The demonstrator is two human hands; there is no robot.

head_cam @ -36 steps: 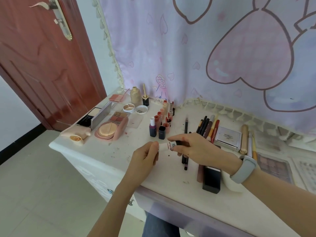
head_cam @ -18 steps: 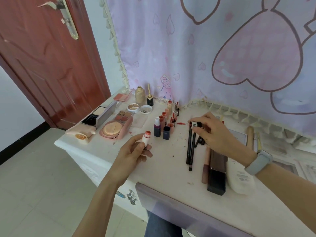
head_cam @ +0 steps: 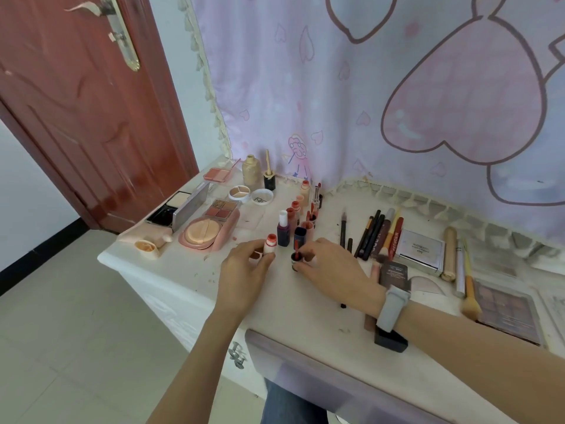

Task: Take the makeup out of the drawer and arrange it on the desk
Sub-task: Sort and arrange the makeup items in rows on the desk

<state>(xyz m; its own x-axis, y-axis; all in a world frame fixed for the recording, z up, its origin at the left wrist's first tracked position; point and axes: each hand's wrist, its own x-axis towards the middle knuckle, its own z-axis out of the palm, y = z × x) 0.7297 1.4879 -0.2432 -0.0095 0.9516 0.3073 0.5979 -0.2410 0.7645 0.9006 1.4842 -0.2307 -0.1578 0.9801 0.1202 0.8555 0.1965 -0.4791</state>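
My left hand [head_cam: 244, 267] grips a small white lip tube with a red open top [head_cam: 270, 244], holding it upright on the white desk [head_cam: 183, 270]. My right hand [head_cam: 330, 270] pinches its dark cap with a red applicator wand [head_cam: 296, 255] just to the right, standing it on the desk. Both sit right in front of a cluster of upright lipsticks and small bottles [head_cam: 293, 215]. The drawer front [head_cam: 321, 374] shows at the desk's near edge below my arms.
Open powder compacts and palettes [head_cam: 208, 228] lie at the left. Pencils and brushes [head_cam: 376, 234] lie in a row at the right, beside a silver box [head_cam: 420, 249], a black case [head_cam: 393, 276] and an eyeshadow palette [head_cam: 507, 307]. A red door [head_cam: 76, 117] stands left.
My right hand came back from the pencils to the front of the lipstick cluster with the cap. My left hand carried the tube forward and stood it near the cluster.
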